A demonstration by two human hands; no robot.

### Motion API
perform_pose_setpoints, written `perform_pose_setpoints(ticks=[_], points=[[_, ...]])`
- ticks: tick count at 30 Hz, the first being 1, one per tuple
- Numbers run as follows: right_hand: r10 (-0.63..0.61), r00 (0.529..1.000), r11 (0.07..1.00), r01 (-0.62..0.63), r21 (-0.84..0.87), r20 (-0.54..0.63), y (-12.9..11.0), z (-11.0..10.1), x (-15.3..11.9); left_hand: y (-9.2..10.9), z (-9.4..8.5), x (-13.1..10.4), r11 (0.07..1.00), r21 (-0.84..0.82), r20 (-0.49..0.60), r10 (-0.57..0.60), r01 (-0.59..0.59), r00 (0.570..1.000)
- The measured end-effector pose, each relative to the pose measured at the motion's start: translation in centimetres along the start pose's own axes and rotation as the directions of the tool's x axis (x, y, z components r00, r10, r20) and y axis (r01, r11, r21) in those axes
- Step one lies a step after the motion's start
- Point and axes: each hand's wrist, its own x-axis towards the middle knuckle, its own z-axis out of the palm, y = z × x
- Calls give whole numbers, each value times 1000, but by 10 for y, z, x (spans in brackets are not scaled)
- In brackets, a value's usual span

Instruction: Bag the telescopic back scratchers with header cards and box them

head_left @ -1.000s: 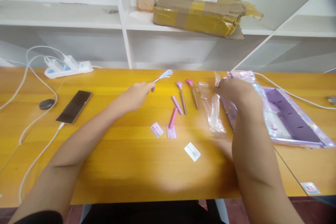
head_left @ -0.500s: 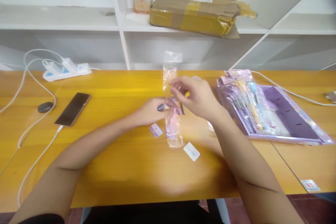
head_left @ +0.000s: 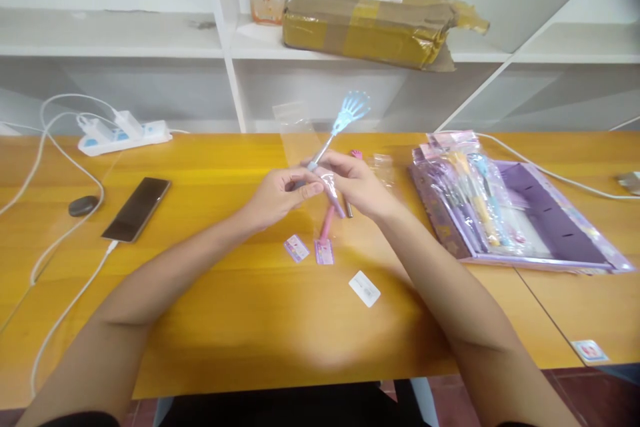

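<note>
My left hand [head_left: 277,197] and my right hand [head_left: 357,183] meet above the middle of the yellow table [head_left: 210,307]. Together they pinch a blue claw-headed stick [head_left: 345,117] that points up and to the right, and a clear plastic sleeve [head_left: 295,130] rising beside it. Which hand holds which I cannot tell for sure. Under the hands lie a pink stick [head_left: 326,223], a dark stick end [head_left: 349,208] and a pink claw head [head_left: 356,154]. Two small pink tags [head_left: 297,247] and a white label [head_left: 365,288] lie nearer to me.
A purple box [head_left: 555,230] with several wrapped items [head_left: 467,190] sits at the right. A phone [head_left: 136,209] on a cable, a dark oval object [head_left: 83,205] and a power strip [head_left: 123,133] lie at the left. A taped parcel [head_left: 375,23] rests on the shelf.
My right hand came from the purple box to the middle with a plastic sleeve. My left hand drew the blue claw stick back, and both hands now hold it raised.
</note>
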Motion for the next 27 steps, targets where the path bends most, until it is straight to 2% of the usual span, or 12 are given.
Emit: perform_pose_setpoints(ticks=[3,6,8,10,13,16,18,23,27], points=[[-43,996,997,48,66,-82,6,6,4,3,2,0,996,77,10,50,-51,999],[-177,951,981,190,29,-254,3,-6,7,4,1,0,994,71,-126,89,-80,988],[-237,922,971,227,-70,-306,-8,-22,2,7,-3,1,994,-1,-238,104,-107,966],[-223,933,971,188,-145,-283,-26,-40,-9,12,-8,3,986,-89,-349,103,-143,931],[-121,981,963,79,-257,-149,-57,-60,-33,26,-20,3,966,-182,-491,73,-183,868],[-81,997,839,69,-540,1,-76,-63,-50,41,-34,3,946,-236,-547,60,-223,835],[-108,993,737,110,-667,44,-80,-57,-53,48,-43,3,931,-263,-565,63,-252,823],[-264,964,625,154,-765,-21,-72,-41,-47,56,-55,3,941,-246,-606,39,-234,795],[-356,932,561,159,-812,-64,-66,-39,-44,60,-49,0,937,-275,-578,16,-214,816]])
